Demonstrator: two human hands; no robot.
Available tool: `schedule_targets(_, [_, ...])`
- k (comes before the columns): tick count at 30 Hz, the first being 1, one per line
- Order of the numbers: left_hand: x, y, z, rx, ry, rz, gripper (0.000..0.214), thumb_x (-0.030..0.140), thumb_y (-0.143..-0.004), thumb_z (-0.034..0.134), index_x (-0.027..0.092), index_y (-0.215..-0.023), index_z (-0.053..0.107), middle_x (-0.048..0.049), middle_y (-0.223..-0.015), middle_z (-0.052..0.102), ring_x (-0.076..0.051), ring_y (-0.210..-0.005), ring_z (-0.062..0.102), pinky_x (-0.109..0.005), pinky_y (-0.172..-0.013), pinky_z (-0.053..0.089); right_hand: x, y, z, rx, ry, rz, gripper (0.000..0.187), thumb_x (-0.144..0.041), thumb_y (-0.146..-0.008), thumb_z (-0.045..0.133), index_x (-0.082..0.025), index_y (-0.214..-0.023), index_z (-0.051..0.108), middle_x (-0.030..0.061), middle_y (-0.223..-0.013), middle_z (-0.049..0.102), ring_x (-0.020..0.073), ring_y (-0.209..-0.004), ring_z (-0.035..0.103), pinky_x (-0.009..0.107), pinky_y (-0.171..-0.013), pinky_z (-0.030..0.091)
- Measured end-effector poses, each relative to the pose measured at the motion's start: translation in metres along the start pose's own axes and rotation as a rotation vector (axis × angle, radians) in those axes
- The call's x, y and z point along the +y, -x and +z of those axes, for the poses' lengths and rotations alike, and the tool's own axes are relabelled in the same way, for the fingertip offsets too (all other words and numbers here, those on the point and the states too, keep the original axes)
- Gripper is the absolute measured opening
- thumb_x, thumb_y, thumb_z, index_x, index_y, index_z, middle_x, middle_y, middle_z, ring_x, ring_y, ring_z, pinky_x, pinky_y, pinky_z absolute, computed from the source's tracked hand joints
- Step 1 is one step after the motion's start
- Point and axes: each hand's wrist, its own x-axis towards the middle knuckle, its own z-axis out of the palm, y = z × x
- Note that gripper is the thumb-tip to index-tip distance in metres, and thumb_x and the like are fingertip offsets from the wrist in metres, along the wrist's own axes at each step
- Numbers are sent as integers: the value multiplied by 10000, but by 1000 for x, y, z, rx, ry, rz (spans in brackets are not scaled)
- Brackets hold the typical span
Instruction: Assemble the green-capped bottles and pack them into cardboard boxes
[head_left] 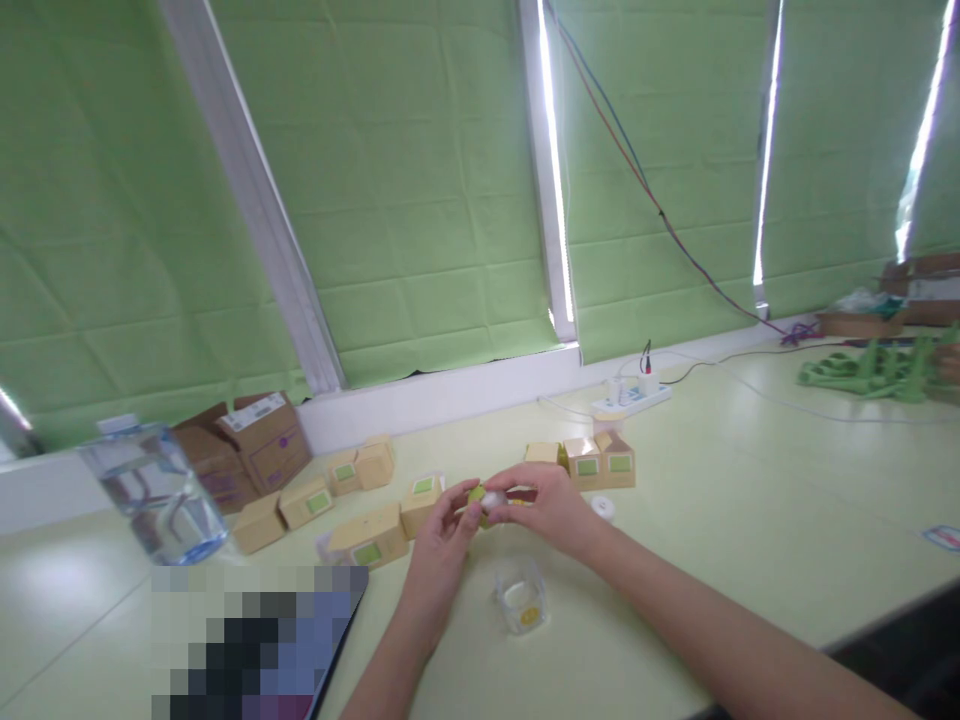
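My left hand point(448, 528) is closed, its thumb and fingers pinching a small green-and-white object point(478, 493) whose kind I cannot make out. From the other side my right hand point(553, 505) grips the white part point(493, 501) of it between thumb and fingers. Both hands are just above the table. Below them stands a small clear plastic container point(522, 603) with a yellow label. A round white piece point(602, 508) lies beyond the right wrist. Small tan cartons with green labels point(369, 537) lie to the left, and more tan cartons point(604, 463) stand behind the right hand.
A large clear water bottle point(161, 495) and a brown cardboard box point(264, 440) stand at the left. A dark-edged, pixelated item point(262, 640) lies at front left. At the back is a white power strip point(634, 402) with cables; green fabric point(874, 370) lies far right.
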Motion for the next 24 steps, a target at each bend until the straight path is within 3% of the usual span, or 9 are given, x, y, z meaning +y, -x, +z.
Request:
schedule_targets(7, [2, 2, 5, -25, -128, 140, 403, 457, -882, 575, 228, -1205, 650, -70, -1281, 651, -259, -1197, 582, -362, -1012, 442, 0, 2, -3, -34, 131, -105, 379, -361, -712, 812, -249, -1067, 741, 47, -1007, 734, 209, -936, 677, 372, -866, 587])
schedule_targets(13, [0, 4, 3, -21, -243, 175, 361, 436, -911, 527, 234, -1191, 635, -70, -1230, 672, -266, -1142, 603, -373, -990, 433, 1, 3, -4, -47, 208, -158, 337, -354, -717, 816, -240, -1027, 751, 53, -998, 743, 213, -933, 678, 357, -841, 577])
schedule_targets(18, [0, 5, 5, 49, -385, 229, 327, 381, -943, 455, 215, -1170, 621, -90, -1174, 686, -272, -1124, 605, -401, -994, 412, -5, 3, -1, -72, 274, -218, 290, -320, -759, 789, -241, -1035, 745, 47, -1007, 746, 207, -939, 674, 341, -849, 542])
schedule_targets(24, [5, 6, 11, 110, -371, 234, 307, 372, -939, 449, 206, -1125, 629, -92, -1138, 692, -262, -1094, 612, -381, -974, 414, -12, 4, 3, -57, 359, -263, 243, -273, -796, 736, -244, -1037, 752, 40, -977, 743, 201, -911, 673, 330, -854, 514])
